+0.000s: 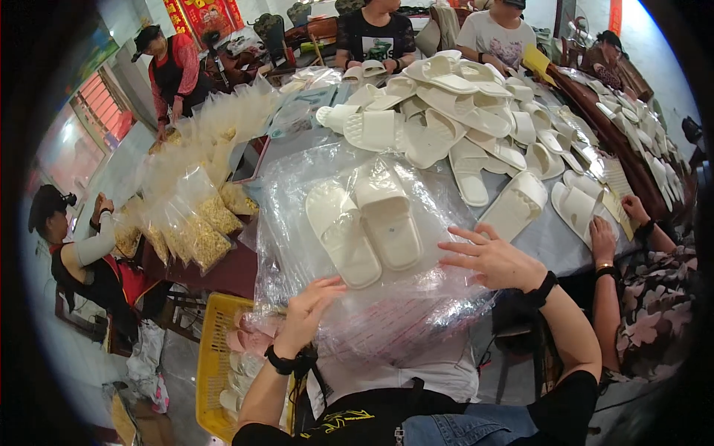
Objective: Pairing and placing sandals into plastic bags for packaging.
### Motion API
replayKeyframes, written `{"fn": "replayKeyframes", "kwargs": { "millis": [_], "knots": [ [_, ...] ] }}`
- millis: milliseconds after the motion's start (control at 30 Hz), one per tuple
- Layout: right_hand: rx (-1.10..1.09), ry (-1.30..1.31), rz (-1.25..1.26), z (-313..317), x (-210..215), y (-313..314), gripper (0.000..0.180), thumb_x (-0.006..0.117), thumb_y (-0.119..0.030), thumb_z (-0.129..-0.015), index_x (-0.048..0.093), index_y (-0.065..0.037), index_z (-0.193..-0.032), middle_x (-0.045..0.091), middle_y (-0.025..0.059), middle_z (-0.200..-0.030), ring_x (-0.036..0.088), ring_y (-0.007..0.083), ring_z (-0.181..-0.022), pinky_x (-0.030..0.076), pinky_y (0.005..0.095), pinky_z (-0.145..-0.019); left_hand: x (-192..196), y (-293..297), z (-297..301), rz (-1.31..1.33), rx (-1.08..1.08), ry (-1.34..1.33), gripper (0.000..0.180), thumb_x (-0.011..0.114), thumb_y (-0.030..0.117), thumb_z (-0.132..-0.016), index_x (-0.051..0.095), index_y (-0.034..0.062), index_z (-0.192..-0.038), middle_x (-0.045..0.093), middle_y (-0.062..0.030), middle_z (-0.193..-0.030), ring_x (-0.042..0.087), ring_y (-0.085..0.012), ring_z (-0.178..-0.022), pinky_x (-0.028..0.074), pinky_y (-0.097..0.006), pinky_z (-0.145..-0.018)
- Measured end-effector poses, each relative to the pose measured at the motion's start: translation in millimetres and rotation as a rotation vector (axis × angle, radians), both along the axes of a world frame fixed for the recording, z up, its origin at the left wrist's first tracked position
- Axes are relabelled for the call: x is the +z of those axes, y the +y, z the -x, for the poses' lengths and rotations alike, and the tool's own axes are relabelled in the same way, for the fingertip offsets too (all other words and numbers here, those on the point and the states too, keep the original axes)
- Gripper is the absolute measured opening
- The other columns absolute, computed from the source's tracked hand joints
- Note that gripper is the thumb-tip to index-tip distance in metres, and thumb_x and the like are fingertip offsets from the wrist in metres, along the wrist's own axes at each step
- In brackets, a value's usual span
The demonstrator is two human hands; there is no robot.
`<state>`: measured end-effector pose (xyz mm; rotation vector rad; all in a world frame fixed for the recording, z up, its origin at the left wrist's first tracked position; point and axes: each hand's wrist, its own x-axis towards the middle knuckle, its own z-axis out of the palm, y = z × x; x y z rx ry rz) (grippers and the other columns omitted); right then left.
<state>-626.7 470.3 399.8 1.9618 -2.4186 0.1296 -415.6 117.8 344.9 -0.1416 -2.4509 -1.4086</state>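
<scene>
A pair of cream slippers (343, 236) lies side by side in front of me, toes away, on a stack of clear plastic bags (286, 223); the right slipper's toe end seems covered by the film. My left hand (311, 306) is at the near left of the pair, its fingers stretched out by the left slipper's heel on the plastic. To the right of the pair, my right hand (494, 259) hovers over the bags with its fingers spread. Neither hand holds anything that shows.
A large heap of cream slippers (446, 104) covers the far right of the table. Bags of yellow pieces (197, 215) stand on the left. A yellow basket (212, 357) sits below the table's near edge. At right, a co-worker's hands (602, 241) handle a slipper; other people sit around.
</scene>
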Motion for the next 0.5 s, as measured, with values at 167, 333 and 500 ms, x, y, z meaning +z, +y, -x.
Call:
{"fn": "replayKeyframes", "kwargs": {
  "millis": [167,333,500],
  "knots": [
    [-0.089,-0.282,0.282,12.8,-26.2,-15.1,0.019,0.074,-0.02,-0.089,0.076,-0.012,-0.106,0.069,0.0057,-0.126,0.05,0.026,-0.13,0.039,0.0442,-0.102,-15.0,-4.1,1.6,-0.211,0.183,-0.075,0.024,0.056,0.015,-0.101,0.073,-0.0011,-0.103,0.074,-0.0115,-0.102,0.068,-0.0257,-0.099,0.05,-0.034,-0.088],
    [-0.618,-0.574,0.501,18.0,-58.9,-36.4,0.026,0.076,-0.027,-0.087,0.072,-0.003,-0.077,0.068,0.0126,-0.076,0.059,0.031,-0.08,0.048,0.0423,-0.076,-19.3,-1.5,18.2,-0.051,0.334,0.061,0.018,0.062,0.012,-0.096,0.072,-0.0028,-0.094,0.066,-0.0115,-0.079,0.063,-0.0256,-0.073,0.048,-0.035,-0.07],
    [-0.699,-0.395,0.485,9.3,-57.4,-54.2,0.032,0.08,-0.029,-0.08,0.065,-0.004,-0.092,0.065,0.0116,-0.07,0.063,0.0308,-0.075,0.049,0.0438,-0.069,-24.5,11.6,28.0,0.273,0.497,0.095,0.046,0.062,-0.003,-0.085,0.062,0.0079,-0.129,0.059,-0.0196,-0.117,0.06,-0.0331,-0.102,0.046,-0.037,-0.09]
  ]
}}
